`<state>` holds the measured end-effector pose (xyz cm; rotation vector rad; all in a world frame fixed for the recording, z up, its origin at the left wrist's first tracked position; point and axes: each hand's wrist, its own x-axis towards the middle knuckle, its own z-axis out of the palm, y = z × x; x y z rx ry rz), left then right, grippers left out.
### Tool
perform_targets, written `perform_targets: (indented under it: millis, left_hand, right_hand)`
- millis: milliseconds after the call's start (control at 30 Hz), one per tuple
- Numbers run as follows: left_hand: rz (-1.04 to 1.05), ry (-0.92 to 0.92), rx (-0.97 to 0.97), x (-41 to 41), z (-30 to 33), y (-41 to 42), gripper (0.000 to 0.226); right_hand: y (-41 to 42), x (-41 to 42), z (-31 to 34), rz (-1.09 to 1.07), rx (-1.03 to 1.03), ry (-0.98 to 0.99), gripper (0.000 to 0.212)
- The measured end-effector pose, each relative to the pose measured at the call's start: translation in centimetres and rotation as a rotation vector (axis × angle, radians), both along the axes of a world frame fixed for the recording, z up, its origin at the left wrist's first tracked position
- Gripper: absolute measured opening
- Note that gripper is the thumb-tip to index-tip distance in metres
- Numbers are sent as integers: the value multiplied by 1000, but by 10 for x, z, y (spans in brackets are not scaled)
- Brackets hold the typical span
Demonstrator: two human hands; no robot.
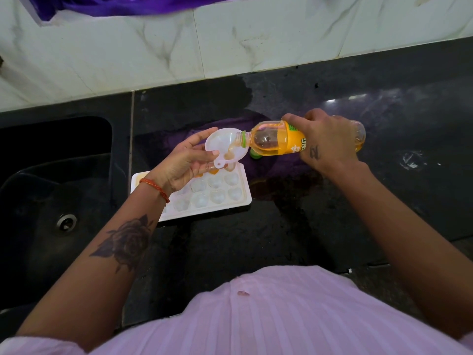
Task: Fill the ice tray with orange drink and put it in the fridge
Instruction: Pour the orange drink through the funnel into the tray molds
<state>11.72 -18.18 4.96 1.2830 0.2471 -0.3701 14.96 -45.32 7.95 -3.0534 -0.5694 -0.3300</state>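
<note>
Lying sideways, bottle [279,140] mouth leftward

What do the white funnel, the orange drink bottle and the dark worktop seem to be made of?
The small white funnel looks like thin, translucent plastic: drink shows faintly through its wall. The orange drink bottle seems to be clear, glossy plastic, since the liquid and an air bubble show through. The dark worktop looks like polished black stone, perhaps granite: it mirrors light patches.
</note>
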Motion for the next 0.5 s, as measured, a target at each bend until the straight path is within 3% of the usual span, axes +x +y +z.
perform_targets:
  millis: [500]
  left_hand:
    - [32,-34,-48,-3,-2,2,53]
  right_hand:
    - [5,-2,-1,-45,119,117,69]
